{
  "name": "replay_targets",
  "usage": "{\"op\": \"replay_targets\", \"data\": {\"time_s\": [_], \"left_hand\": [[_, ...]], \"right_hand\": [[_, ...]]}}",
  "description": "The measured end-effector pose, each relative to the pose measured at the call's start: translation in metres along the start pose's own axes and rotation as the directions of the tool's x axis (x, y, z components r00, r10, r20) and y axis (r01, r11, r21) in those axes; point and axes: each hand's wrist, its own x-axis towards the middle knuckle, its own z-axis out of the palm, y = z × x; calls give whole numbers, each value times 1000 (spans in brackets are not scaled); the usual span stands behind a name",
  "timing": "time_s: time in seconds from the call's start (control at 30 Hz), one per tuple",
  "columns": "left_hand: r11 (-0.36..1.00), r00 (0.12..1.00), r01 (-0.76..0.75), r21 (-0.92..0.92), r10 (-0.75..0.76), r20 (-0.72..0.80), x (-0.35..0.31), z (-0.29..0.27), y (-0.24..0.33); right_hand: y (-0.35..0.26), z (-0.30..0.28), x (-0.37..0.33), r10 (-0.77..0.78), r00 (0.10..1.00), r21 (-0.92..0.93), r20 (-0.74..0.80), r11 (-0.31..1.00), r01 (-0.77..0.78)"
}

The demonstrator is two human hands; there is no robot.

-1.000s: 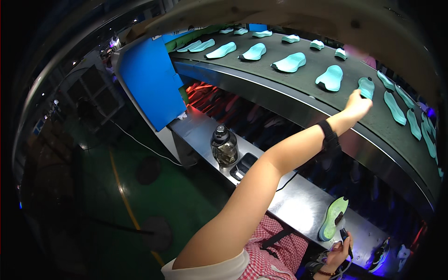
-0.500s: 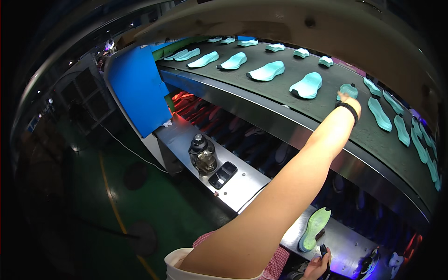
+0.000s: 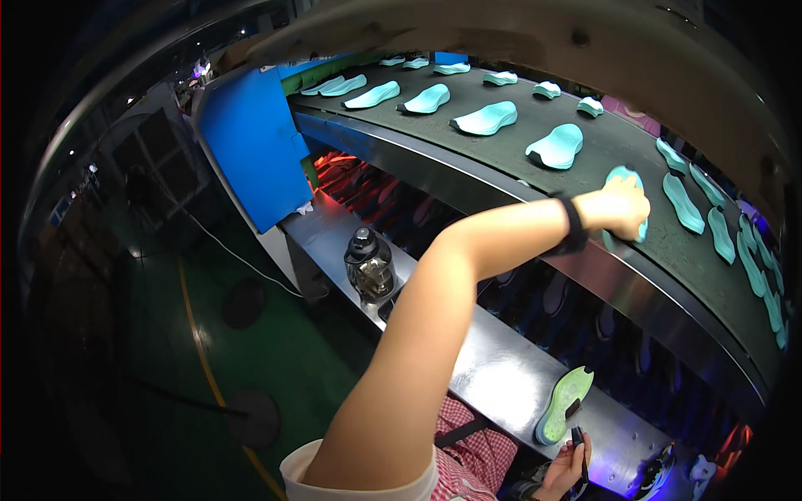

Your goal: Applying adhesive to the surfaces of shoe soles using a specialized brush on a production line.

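Right hand [image 3: 570,466]: a small black tool [image 3: 577,436] is held in the curled fingers, near the heel of a green sole [image 3: 570,388].
Left hand [image 3: 625,209]: it is stretched over the near side of a dark conveyor belt [image 3: 501,154] and closed around a turquoise sole [image 3: 619,174], which is gripped from above and mostly covered; whether the sole is lifted clear of the belt cannot be told. The wrist is ringed by a black band [image 3: 571,225].
Green floor [image 3: 150,334]: it is crossed by a yellow line [image 3: 196,330] and a white cord [image 3: 242,263].
Blue panel [image 3: 251,159]: it is set upright at the left end of the belt.
Dark-capped bottle [image 3: 370,271]: it is stood upright on the metal bench [image 3: 501,342], and partly dark contents are seen through its wall.
Under the belt: a red glow [image 3: 342,171] is cast at the left, and blurred shapes are lined up in shadow.
Other turquoise soles [image 3: 484,119]: they are laid out in rows along the belt, left and right of the gripped one.
Green sole: it is rested on the bench, black tip pointed toward the belt.
Bench's right end: a dark shoe [image 3: 656,474] is lit by bluish light.
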Motion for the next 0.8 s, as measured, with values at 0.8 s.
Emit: {"op": "replay_targets", "data": {"time_s": [0.8], "left_hand": [[-957,944,255,-140,215,251,-288,170,106]], "right_hand": [[-15,76,-38,-159,955,-66,250,981,181]]}}
